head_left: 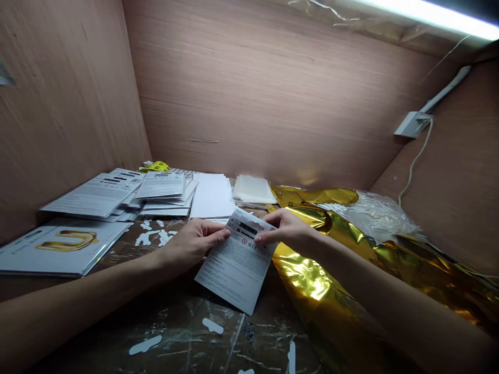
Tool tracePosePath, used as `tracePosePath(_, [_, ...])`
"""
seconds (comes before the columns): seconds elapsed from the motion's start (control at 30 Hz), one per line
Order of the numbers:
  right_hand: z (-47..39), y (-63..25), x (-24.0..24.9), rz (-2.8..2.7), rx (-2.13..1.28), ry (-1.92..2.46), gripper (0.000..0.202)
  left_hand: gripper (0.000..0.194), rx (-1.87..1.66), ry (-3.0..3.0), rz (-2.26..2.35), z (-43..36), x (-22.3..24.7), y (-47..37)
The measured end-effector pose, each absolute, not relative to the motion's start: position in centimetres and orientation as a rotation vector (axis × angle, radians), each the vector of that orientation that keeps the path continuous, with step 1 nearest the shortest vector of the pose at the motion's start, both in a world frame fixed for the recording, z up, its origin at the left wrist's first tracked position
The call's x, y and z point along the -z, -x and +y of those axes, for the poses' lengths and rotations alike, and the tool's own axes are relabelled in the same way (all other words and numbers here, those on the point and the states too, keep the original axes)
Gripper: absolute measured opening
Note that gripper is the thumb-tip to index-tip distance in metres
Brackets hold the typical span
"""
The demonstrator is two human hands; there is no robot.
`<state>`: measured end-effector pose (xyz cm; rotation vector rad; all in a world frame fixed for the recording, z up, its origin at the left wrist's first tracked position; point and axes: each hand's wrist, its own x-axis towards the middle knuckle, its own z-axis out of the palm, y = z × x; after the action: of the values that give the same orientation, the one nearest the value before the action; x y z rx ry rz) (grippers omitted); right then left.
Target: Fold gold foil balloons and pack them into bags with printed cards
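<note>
The left hand (191, 241) and right hand (290, 229) both pinch one card (237, 265). Packets (35, 254) near the bench's (163, 306) left edge look finished; gold foil (307, 278) rightward lies loose.

1 L hand (191, 244) + 1 R hand (290, 228) on 1 printed card (237, 254); at least 3 card stacks (93, 196), qty per stack unclear. Also 1 pile white sheets (212, 196), 1 pile cream sheets (254, 190), 1 wall box (413, 124), 1 light tube (429, 15). Near side of counter (171, 317): 4 white cutouts (145, 345), incl. 1 cropped; far cutout cluster (145, 238) & gold foil pcs (304, 275) overlap, can't get exact no.
</note>
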<state>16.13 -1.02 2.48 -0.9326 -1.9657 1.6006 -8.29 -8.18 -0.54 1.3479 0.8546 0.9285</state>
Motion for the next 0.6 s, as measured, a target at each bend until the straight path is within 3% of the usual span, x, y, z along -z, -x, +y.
tracePosePath(0.2, [-1.8,-14.4,-1.6,-1.480,-1.642,0.865,0.034,0.030,-1.240,-1.130,0.856,-8.2,0.5,8.2])
tracePosePath(0.37, [-5.1,-13.7,-0.1,-1.534,-1.740,0.888,0.041,0.022,-1.421,-0.988,0.809,-8.3,-0.1,7.9])
tracePosePath(0.6, [-5.1,-14.3,0.8,-1.829,-1.365,0.884,0.034,0.034,-1.585,-0.906,0.923,-8.3,-0.3,7.8])
